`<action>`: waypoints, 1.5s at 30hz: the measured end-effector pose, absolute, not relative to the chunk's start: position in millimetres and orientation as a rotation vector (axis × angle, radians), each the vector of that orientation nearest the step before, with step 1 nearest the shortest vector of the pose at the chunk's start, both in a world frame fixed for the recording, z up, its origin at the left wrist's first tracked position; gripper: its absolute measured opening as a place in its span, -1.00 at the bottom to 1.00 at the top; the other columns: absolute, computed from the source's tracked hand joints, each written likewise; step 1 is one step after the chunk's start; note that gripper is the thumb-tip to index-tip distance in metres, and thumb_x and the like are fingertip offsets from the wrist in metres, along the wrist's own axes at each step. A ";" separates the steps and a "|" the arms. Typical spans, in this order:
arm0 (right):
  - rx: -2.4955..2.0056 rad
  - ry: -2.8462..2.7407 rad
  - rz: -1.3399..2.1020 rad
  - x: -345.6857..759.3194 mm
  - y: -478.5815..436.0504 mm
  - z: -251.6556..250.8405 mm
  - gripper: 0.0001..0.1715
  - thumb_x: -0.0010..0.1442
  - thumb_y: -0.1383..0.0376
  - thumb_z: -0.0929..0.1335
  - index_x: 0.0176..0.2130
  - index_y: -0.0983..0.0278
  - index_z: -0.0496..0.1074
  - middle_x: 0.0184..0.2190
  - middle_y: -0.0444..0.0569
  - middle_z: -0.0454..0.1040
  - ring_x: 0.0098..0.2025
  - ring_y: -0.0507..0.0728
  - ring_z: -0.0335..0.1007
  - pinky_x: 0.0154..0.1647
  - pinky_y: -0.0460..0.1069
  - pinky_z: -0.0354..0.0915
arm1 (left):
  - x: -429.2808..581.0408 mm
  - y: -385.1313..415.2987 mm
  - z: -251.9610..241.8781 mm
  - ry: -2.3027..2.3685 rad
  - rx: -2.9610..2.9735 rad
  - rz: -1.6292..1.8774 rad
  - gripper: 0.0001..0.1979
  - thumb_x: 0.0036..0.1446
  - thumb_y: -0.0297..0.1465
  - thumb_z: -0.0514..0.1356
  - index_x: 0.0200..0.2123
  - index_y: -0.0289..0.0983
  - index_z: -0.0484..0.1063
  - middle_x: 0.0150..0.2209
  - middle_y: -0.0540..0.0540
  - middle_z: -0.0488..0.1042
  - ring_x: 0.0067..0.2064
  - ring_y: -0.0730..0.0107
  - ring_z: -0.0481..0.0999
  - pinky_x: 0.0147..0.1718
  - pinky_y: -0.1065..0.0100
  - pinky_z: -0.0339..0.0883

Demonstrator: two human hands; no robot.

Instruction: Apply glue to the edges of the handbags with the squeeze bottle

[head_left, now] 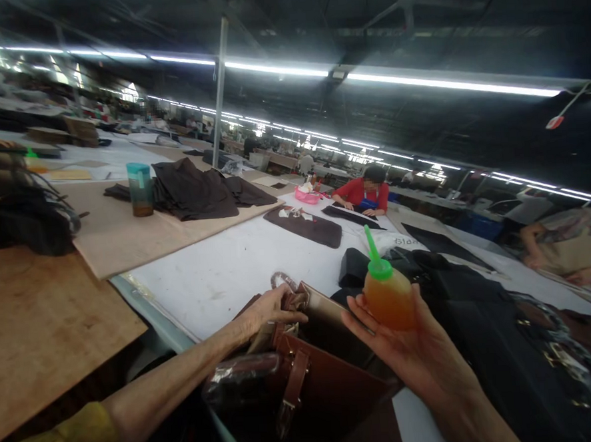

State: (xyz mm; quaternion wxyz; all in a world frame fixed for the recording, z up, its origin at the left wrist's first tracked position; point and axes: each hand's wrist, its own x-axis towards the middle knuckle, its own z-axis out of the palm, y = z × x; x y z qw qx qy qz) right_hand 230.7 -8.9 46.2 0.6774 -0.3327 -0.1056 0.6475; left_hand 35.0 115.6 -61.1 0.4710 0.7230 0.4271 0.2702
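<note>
The brown bag has its strap on but gapes; left hand pinches its top, right hand holds orange bottle beside it

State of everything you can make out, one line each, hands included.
Left hand, closed on the bag's top edge
Right hand, cradling the squeeze bottle
Brown bag, mouth open
Squeeze bottle, green cap on, spout upward, amber liquid inside
Tumbler, upright, lid on
Dark cloth, heaped
Ceiling lights, lit

Left arm extended, left grip curled, right grip cupped upward.
</note>
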 end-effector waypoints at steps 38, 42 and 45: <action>-0.537 -0.161 1.493 233.7 -22.3 36.7 -0.48 0.05 0.05 0.44 -0.30 0.51 0.48 -0.38 0.21 0.46 -0.18 0.25 0.39 -0.01 0.15 0.23 | 52.9 117.6 -37.4 0.701 1.455 0.766 -0.62 -0.02 -0.17 0.20 -0.15 -0.24 0.34 -0.30 -0.06 0.48 -0.18 0.20 0.47 -0.16 0.28 0.35; -0.470 -0.130 1.498 239.9 -35.0 38.8 -0.46 0.13 0.01 0.36 -0.33 0.50 0.49 -0.37 0.19 0.44 -0.18 0.23 0.38 -0.03 0.12 0.24 | 49.7 112.9 -20.0 0.713 1.410 0.770 -0.55 -0.06 -0.16 0.24 -0.11 -0.26 0.38 -0.38 -0.04 0.48 -0.31 0.23 0.49 -0.27 0.27 0.40; -0.445 -0.122 1.508 239.8 -45.5 43.4 -0.41 0.16 -0.02 0.32 -0.32 0.52 0.48 -0.37 0.19 0.44 -0.20 0.22 0.37 -0.05 0.10 0.26 | 50.0 114.7 -4.9 0.651 1.428 0.769 -0.55 -0.06 -0.19 0.26 -0.11 -0.28 0.40 -0.31 -0.08 0.50 -0.29 0.24 0.49 -0.22 0.26 0.39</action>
